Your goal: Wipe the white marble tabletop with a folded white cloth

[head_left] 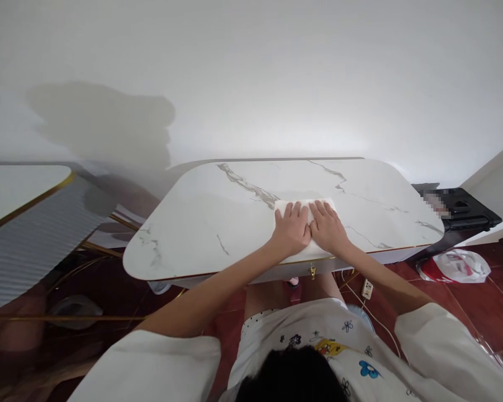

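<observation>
Both hands lie palm down on a folded white cloth [281, 204], pressing it against the white marble-patterned tabletop [184, 223]. My left hand [292, 228] covers the cloth's left half, its fingers stretched forward and slightly spread. Beside it, thumbs nearly touching, my right hand [327, 224] rests flat on the right half with fingers apart. The cloth sits right of the middle of the table, close to its front edge. Much of it is hidden under my palms.
A drawer with a brass knob [312, 272] faces me below the tabletop. At left is a mirror [46, 251] reflecting the table. To the right stand a black case [461, 209] and a clear plastic bag [461, 267]. A power strip [366, 288] and its cable hang near my right forearm.
</observation>
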{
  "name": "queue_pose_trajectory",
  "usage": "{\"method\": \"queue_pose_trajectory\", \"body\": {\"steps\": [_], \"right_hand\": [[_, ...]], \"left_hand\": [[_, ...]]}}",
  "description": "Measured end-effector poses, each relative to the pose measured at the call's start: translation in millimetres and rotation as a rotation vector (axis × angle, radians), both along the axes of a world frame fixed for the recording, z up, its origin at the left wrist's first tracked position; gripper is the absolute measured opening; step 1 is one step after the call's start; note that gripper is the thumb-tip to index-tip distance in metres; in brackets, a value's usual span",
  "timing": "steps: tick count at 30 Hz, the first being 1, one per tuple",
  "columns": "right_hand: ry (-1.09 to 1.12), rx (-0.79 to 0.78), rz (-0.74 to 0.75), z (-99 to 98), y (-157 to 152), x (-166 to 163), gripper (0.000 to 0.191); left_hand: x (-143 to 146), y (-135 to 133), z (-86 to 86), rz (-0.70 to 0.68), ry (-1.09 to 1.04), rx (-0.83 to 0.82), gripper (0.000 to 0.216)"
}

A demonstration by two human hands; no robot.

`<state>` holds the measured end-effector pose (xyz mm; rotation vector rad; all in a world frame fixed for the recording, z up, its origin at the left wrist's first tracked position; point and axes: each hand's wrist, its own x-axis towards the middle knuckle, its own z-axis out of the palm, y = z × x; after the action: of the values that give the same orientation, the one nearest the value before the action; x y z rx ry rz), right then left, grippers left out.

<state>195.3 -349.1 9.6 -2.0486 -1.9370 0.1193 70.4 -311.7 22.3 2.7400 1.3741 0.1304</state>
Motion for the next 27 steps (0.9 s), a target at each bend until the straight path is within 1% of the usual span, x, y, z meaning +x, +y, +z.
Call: {"method": "queue_pose_trajectory", "body": {"steps": [5, 8, 13, 17, 22, 27], "right_hand": [[0.011, 0.005, 0.007, -2.1, 34, 11, 0.058], [0.021, 0.035, 0.004, -3.3, 56, 19, 0.057], [0.013, 0.084, 0.011, -3.7, 103, 32, 0.055], [0.002, 0.08, 0.027, -5.0, 142, 43, 0.056], [0.0, 0.094, 0.033, -8.1, 177, 53, 0.055], [-0.023, 0.106, 0.027, -8.7, 200, 59, 0.055]], "left_hand": [[10, 33, 0.3, -0.01, -0.01, 0.011, 0.049], [17, 57, -1.3, -0.032, -0.02, 0.028, 0.048], [27, 105, -5.3, -0.081, -0.069, 0.059, 0.046], [35, 139, -6.8, -0.06, -0.089, 0.078, 0.047], [43, 169, -6.5, -0.057, -0.103, 0.087, 0.045], [51, 193, -7.6, -0.034, -0.12, 0.066, 0.049]]}}
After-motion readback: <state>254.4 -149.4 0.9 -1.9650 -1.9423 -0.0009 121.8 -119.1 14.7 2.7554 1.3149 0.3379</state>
